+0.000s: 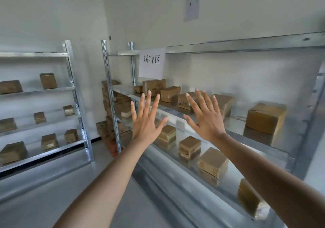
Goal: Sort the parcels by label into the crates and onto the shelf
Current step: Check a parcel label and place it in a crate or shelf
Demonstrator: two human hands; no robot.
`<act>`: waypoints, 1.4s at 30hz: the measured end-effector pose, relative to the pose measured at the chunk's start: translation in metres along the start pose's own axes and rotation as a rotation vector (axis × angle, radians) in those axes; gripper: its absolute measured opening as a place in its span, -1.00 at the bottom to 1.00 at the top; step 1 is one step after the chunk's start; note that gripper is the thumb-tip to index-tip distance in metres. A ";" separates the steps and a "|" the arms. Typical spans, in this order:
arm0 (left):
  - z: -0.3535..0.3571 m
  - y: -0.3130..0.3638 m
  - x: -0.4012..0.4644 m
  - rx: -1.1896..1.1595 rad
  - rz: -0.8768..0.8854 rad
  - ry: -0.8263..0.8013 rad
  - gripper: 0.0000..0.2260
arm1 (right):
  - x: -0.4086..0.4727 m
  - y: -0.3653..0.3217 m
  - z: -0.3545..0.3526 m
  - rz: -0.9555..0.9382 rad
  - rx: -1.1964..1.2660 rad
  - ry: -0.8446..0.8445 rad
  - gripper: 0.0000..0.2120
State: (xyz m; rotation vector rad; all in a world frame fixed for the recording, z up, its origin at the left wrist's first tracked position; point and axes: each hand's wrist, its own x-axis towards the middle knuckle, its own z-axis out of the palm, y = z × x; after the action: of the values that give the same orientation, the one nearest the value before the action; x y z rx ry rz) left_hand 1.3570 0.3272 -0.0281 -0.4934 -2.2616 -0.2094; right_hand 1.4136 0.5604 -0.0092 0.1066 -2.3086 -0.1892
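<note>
Both arms reach forward with the fingers spread and straight, backs of the hands toward me. My left hand (146,120) and my right hand (204,117) hover in the air in front of a metal shelf unit (246,136) and hold nothing. Brown cardboard parcels stand on that unit: several on its upper board, among them a big one (265,118) at the right, and smaller ones (190,146) on the board below. A paper sign (152,63) with printed characters hangs from the top rail.
A second metal shelf unit (75,88) with several small parcels stands at the left wall. More cartons (112,117) are stacked in the corner between the two units. Grey floor (61,192) lies between them. A sheet with numbers (192,3) hangs on the wall.
</note>
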 end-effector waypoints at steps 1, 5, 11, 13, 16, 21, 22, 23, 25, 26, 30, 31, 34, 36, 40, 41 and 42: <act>0.010 -0.007 0.007 0.003 -0.004 -0.006 -0.30 | 0.010 -0.003 0.013 -0.006 0.006 0.003 -0.35; 0.057 -0.031 0.031 -0.010 -0.049 -0.028 -0.31 | 0.053 -0.010 0.069 -0.023 0.050 0.001 -0.36; 0.119 -0.077 0.084 0.039 -0.093 -0.045 -0.31 | 0.128 -0.017 0.155 -0.067 0.119 0.003 -0.33; 0.133 -0.097 0.107 0.061 -0.100 -0.033 -0.31 | 0.155 -0.020 0.182 -0.086 0.148 0.011 -0.32; 0.151 -0.128 0.136 0.115 -0.123 -0.046 -0.30 | 0.194 -0.030 0.221 -0.109 0.149 0.018 -0.29; 0.186 -0.188 0.170 0.140 -0.137 -0.059 -0.31 | 0.250 -0.059 0.275 -0.133 0.163 0.033 -0.27; 0.194 -0.200 0.177 0.133 -0.136 -0.053 -0.30 | 0.261 -0.066 0.286 -0.136 0.157 0.032 -0.27; 0.203 -0.213 0.183 0.129 -0.133 -0.046 -0.30 | 0.272 -0.073 0.297 -0.137 0.155 0.034 -0.27; 0.222 -0.240 0.194 0.129 -0.125 -0.037 -0.30 | 0.292 -0.090 0.321 -0.137 0.153 0.033 -0.27; 0.232 -0.255 0.201 0.131 -0.121 -0.036 -0.30 | 0.302 -0.098 0.333 -0.141 0.146 0.030 -0.27; 0.272 -0.319 0.229 0.134 -0.100 -0.040 -0.30 | 0.344 -0.135 0.382 -0.139 0.124 0.033 -0.30; 0.280 -0.335 0.237 0.129 -0.087 -0.046 -0.30 | 0.356 -0.144 0.393 -0.134 0.117 0.026 -0.31; 0.305 -0.385 0.261 0.110 -0.039 -0.046 -0.31 | 0.392 -0.171 0.419 -0.118 0.092 0.015 -0.32; 0.320 -0.417 0.280 0.099 -0.021 -0.038 -0.31 | 0.416 -0.187 0.433 -0.104 0.067 0.007 -0.32; 0.352 -0.460 0.318 0.096 0.000 -0.041 -0.30 | 0.456 -0.210 0.464 -0.078 0.052 0.008 -0.33; 0.361 -0.468 0.326 0.093 0.009 -0.043 -0.30 | 0.465 -0.213 0.472 -0.075 0.042 0.006 -0.33; 0.370 -0.474 0.333 0.087 0.019 -0.038 -0.30 | 0.473 -0.217 0.481 -0.071 0.032 0.004 -0.33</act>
State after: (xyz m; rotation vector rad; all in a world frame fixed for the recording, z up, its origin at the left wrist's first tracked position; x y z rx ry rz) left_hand 0.7074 0.1015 -0.0256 -0.4760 -2.2915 -0.0920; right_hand 0.7431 0.3317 -0.0257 0.2047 -2.3059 -0.1882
